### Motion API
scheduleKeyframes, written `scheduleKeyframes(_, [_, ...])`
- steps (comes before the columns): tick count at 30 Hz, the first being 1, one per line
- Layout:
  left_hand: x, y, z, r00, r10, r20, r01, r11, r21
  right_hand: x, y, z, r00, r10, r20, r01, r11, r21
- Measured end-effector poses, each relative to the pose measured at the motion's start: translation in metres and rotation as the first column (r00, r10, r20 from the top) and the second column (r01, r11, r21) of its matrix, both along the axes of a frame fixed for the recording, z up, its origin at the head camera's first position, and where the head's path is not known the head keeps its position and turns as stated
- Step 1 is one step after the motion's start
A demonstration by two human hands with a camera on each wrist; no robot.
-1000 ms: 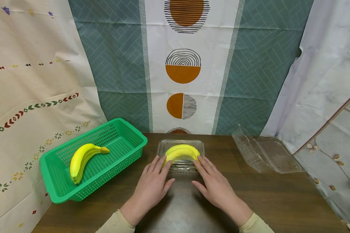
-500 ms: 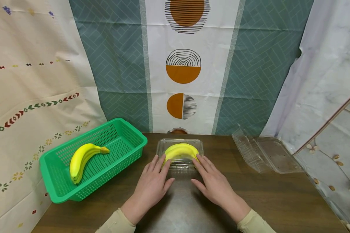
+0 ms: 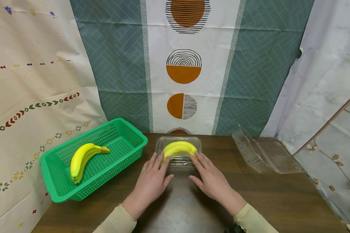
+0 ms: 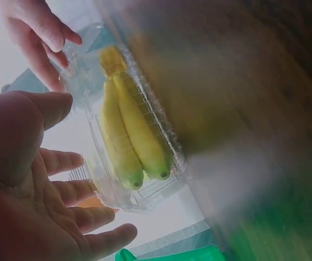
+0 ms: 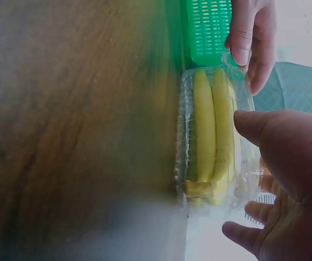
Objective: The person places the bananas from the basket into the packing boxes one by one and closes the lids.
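A clear plastic clamshell box (image 3: 179, 139) with its lid down sits on the table in front of me, a bunch of yellow bananas (image 3: 179, 148) inside it. My left hand (image 3: 152, 178) reaches its straight fingertips to the box's near left corner. Mirroring it, the fingers of my right hand (image 3: 211, 178) lie over the near right corner. Both thumbs stick out inward, away from the box. In the left wrist view the bananas (image 4: 128, 128) show through the near wall; the right wrist view shows the same box (image 5: 184, 136) from its other end.
At the left stands a green plastic basket (image 3: 122, 168) with another bunch of bananas (image 3: 83, 161) in it. An opened clear clamshell box (image 3: 277, 155) lies at the back right, close to the side curtain (image 3: 318, 97). A patterned cloth (image 3: 119, 64) hangs behind the brown table (image 3: 186, 207).
The box with the bananas has slid a little away from me and slightly left. Both hands have moved along with it, their fingers still at its near corners.
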State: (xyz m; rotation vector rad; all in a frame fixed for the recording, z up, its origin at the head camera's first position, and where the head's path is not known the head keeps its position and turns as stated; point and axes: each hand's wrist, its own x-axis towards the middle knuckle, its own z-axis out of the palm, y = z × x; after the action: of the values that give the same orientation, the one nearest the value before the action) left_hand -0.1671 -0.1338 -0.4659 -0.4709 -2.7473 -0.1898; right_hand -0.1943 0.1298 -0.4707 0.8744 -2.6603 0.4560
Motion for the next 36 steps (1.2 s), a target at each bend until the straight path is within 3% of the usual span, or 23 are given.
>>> scheduleKeyframes(22, [-0.015, -0.007, -0.001, 0.998, 0.057, 0.005, -0.057, 0.998, 0.003, -0.019, -0.014, 0.003, 0.997, -0.010, 0.078, 0.008, 1.000, 0.025])
scheduleKeyframes(36, [-0.025, -0.006, -0.001, 0.996, 0.068, -0.058, -0.067, 0.998, 0.014, -0.031, -0.022, 0.005, 0.994, -0.019, 0.111, 0.016, 0.999, 0.031])
